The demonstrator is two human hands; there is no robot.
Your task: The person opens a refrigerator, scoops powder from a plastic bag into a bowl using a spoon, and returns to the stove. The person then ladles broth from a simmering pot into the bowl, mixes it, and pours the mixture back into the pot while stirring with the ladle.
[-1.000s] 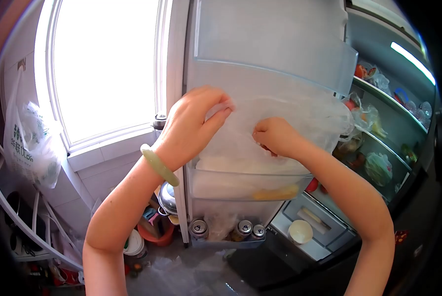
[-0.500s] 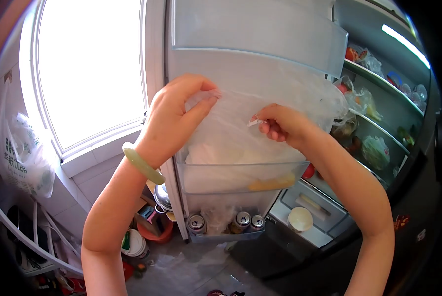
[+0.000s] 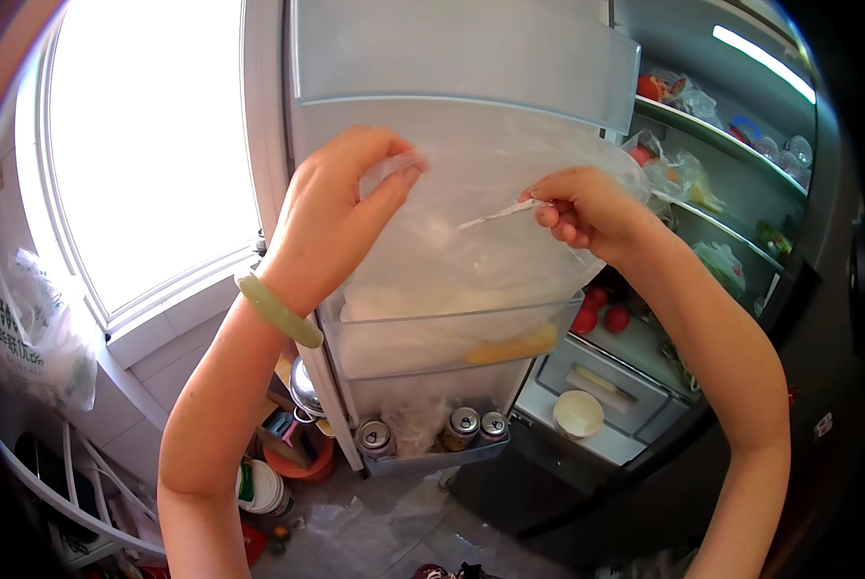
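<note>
the right hand (image 3: pixel 592 212) grips a thin white strip (image 3: pixel 498 213) at one end, thumb against forefinger, with the other fingers curled in beneath. the strip's long axis runs out from those fingertips to the left and slightly down, so its free end points toward the left hand's side and lies in front of the clear plastic bag (image 3: pixel 490 262). whether the strip is a separate piece or a twisted part of the bag, i cannot tell. the left hand (image 3: pixel 341 203), with a pale green bangle (image 3: pixel 276 311) on its wrist, pinches a bit of clear film between thumb and fingers; the film seems to be the bag's upper left edge. the left fingertips are apart from the strip, up and to the left of its free end, so the right hand is the nearer one, being already on it, and the gap between the two sets of fingertips is the relation that matters most. the bag spreads between and behind both hands, its lower part sitting in the door shelf (image 3: pixel 423 357), beside something yellow (image 3: pixel 517 344). below that, drink cans (image 3: pixel 463 423) stand upright in the bottom shelf (image 3: pixel 432 462).
</note>
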